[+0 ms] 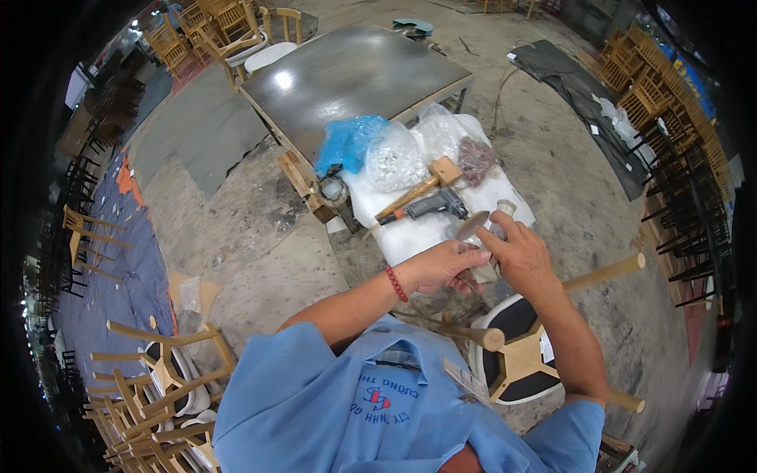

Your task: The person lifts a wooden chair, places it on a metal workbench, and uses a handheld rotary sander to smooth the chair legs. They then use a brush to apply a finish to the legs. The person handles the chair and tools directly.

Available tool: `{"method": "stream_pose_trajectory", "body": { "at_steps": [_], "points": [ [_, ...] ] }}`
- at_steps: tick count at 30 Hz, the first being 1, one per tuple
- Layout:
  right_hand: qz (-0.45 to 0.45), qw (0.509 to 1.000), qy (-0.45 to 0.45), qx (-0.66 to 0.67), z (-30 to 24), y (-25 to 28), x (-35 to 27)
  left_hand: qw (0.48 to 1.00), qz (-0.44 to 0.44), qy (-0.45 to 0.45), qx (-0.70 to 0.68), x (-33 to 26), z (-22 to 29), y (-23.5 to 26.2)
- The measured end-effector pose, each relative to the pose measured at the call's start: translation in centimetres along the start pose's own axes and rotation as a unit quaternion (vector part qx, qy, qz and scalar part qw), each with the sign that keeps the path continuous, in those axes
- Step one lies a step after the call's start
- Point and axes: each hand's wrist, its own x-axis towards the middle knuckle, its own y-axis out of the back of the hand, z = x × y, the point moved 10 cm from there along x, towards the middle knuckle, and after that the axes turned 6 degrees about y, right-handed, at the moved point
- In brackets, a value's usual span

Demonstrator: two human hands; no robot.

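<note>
My left hand (448,266), with a red bead bracelet at the wrist, is closed with thumb and fingers pinched together. My right hand (520,254) is close beside it, its fingers bent inward. A round grey-brown disc (472,225) shows at the fingertips; what lies between the fingers is too small to make out. Just beyond the right fingers is a small pale cylindrical piece (506,207). Below my hands an upturned chair (516,377) shows its dark seat underside and wooden legs. A power driver (432,206) and a wooden mallet (426,185) lie on a white padded surface (402,240).
Behind the tools sit a blue plastic bag (347,142), a clear bag of white pieces (396,158) and a bag of brownish pieces (476,162). A large dark-topped table (355,71) stands beyond. Wooden chairs are stacked at the lower left (169,386) and far right (654,87).
</note>
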Motion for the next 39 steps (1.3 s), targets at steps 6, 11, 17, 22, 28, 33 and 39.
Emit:
{"method": "stream_pose_trajectory", "body": {
  "at_steps": [6, 11, 17, 22, 28, 33, 39],
  "points": [
    [-0.053, 0.991, -0.054, 0.112, -0.3, -3.3, 7.2, 0.956, 0.185, -0.007, 0.226, -5.0, -1.3, 16.8],
    [-0.142, 0.930, -0.231, 0.248, 5.4, -13.5, 9.9, 0.780, 0.432, 0.053, 0.449, -12.9, -4.5, 38.2],
    [-0.156, 0.754, -0.506, 0.388, 8.2, -28.1, 7.9, 0.735, 0.499, 0.079, 0.451, -11.7, -2.4, 48.3],
    [-0.116, 0.808, -0.491, 0.305, 7.1, -31.6, 10.3, 0.715, 0.509, 0.084, 0.472, -9.7, -0.8, 50.8],
    [-0.092, 0.803, -0.546, 0.220, 7.5, -32.2, 11.6, 0.732, 0.520, 0.071, 0.436, -9.3, -0.2, 50.8],
    [-0.073, 0.737, -0.639, 0.208, 8.4, -33.5, 10.7, 0.740, 0.539, 0.057, 0.397, -9.7, 0.7, 50.0],
    [-0.063, 0.709, -0.676, 0.190, 8.1, -33.5, 11.0, 0.710, 0.575, 0.035, 0.404, -13.4, 1.5, 48.3]
  ]
}}
